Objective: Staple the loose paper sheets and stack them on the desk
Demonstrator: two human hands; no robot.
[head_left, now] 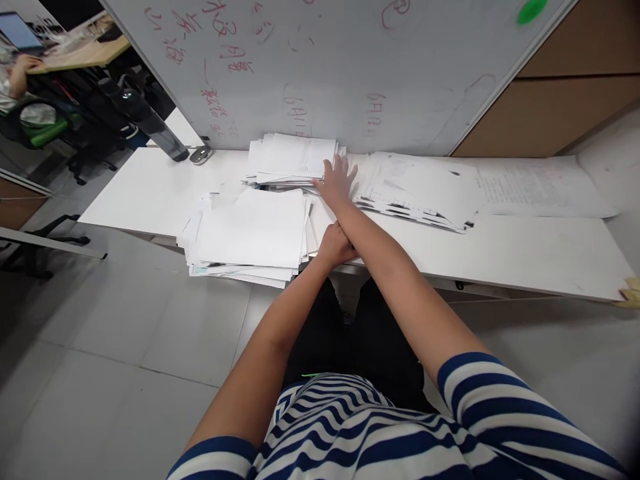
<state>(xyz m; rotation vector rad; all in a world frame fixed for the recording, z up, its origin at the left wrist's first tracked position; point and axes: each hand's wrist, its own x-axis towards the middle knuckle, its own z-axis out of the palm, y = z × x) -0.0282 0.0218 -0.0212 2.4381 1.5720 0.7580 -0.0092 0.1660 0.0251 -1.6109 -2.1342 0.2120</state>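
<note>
My right hand [337, 181] reaches over the white desk with its fingers spread. It is at the right edge of the back paper stack [295, 157], its fingertips over the sheets there. Beneath my right forearm, near the front edge of the desk, my left hand [338, 245] is closed. The right forearm partly covers it, and what it holds, if anything, is hidden. A second, thicker paper stack [253, 230] lies to the left of my left hand, uneven and jutting past the desk edge. To the right of my right hand spreads another paper pile [415, 187].
A whiteboard [325, 73] with red writing stands behind the desk [525, 250]. A printed sheet [540, 187] lies at the right. At the left are a dark bottle [150, 120] and a computer mouse [201, 155]. A person [20, 80] sits at another desk, far left.
</note>
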